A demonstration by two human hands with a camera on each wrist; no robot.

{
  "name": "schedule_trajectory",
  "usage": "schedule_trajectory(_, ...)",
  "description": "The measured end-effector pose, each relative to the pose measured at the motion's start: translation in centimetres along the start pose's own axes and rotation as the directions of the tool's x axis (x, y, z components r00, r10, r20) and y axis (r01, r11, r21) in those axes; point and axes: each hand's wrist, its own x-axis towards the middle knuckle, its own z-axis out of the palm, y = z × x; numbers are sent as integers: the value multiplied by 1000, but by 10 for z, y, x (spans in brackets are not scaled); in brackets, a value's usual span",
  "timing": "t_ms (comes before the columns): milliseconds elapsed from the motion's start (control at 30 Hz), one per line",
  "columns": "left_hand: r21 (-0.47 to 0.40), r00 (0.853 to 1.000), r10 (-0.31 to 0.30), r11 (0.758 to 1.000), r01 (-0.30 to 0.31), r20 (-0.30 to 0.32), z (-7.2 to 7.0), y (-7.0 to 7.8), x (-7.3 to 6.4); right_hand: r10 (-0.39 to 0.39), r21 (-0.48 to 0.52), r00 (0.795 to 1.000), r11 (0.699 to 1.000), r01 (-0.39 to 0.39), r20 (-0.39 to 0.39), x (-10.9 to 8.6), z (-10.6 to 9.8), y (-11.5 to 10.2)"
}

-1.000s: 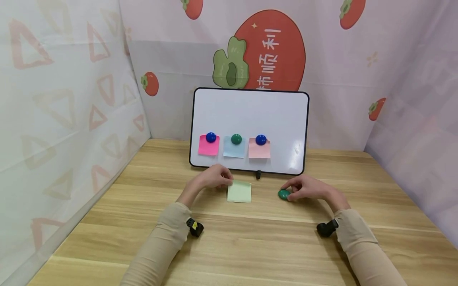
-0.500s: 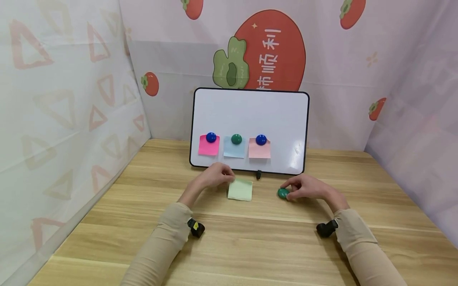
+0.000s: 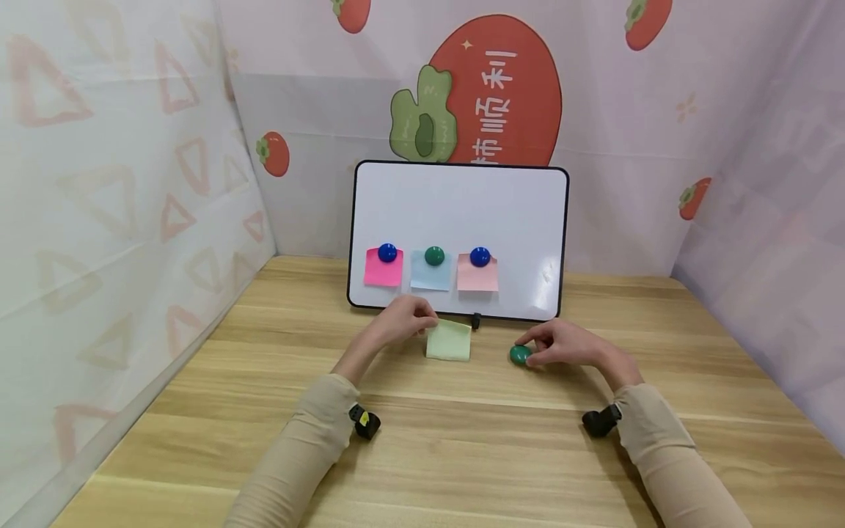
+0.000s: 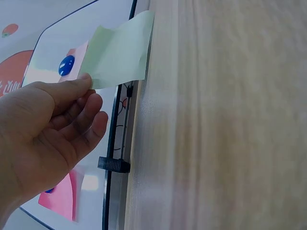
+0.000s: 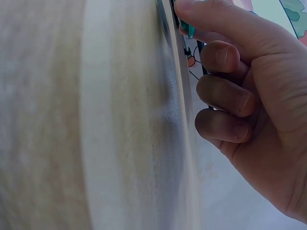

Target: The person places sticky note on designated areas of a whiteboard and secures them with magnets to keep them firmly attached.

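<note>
My left hand (image 3: 405, 320) pinches a pale green sticky note (image 3: 449, 341) by its upper left corner, between thumb and fingertips. In the left wrist view the note (image 4: 120, 50) hangs out from the thumb tip, slightly bent. Over to the right, my right hand (image 3: 566, 343) grips a round green magnet (image 3: 520, 355) between thumb and index finger. Only a sliver of that magnet (image 5: 187, 29) shows in the right wrist view, where the other fingers are curled. Behind both hands leans a whiteboard (image 3: 528, 213) with a black frame.
On the board, a hot pink note (image 3: 383, 273) and a light pink note (image 3: 478, 277) hang under blue magnets, with a light blue note (image 3: 430, 276) under a green one between them. A black clip-like foot (image 3: 476, 321) juts from the lower frame onto the wooden table (image 3: 462, 455).
The left hand has lifted the pale green note and carried it slightly rightward and toward the board. The right hand and magnet have shifted a little leftward. The head view has tilted slightly.
</note>
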Motion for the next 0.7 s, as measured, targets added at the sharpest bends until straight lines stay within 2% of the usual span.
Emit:
schedule_trajectory(167, -3, 1000, 2, 1000, -2, -1, 3, 5, 4, -7, 7, 1000, 1000, 7, 16, 2, 1, -2)
schedule_trajectory(333, 39, 999, 26, 999, -25, -31, 9, 13, 11, -3, 3, 1000, 1000, 3, 10, 1, 0, -2)
schedule_trajectory(500, 64, 997, 55, 997, -51, -55, 12, 25, 18, -11, 0, 1000, 1000, 11, -5, 0, -1, -3)
schedule_trajectory(700, 51, 994, 86, 995, -82, -72, 14, 41, 28, -23, -2, 1000, 1000, 23, -16, 1, 0, -2)
